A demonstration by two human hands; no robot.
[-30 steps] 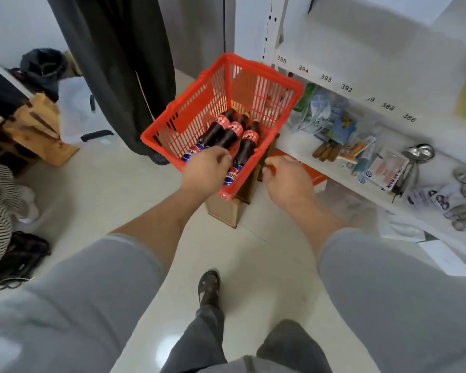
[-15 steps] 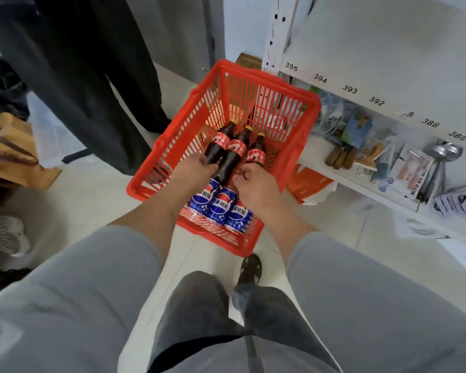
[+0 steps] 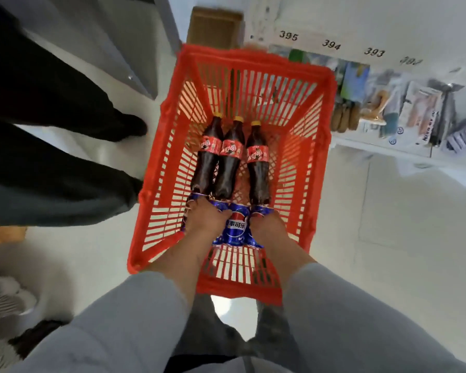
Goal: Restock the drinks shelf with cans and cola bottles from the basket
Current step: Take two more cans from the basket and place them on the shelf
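1. Now your left hand (image 3: 205, 220) and right hand (image 3: 267, 224) each grasp a blue can (image 3: 236, 228) low in the red basket (image 3: 172, 146) at frame centre.
2. Three cola bottles (image 3: 230, 162) lie just above the cans.
3. Dark trouser legs (image 3: 51, 146) stand left; the numbered shelf (image 3: 361, 49) fills the upper right.

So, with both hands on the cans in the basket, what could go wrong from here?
1. The left hand and the right hand each cover an outer can; the middle can sits tight between them and may be dragged or tip.
2. The three cola bottles lie with their bases against the cans, so they may roll once the cans leave the red basket.
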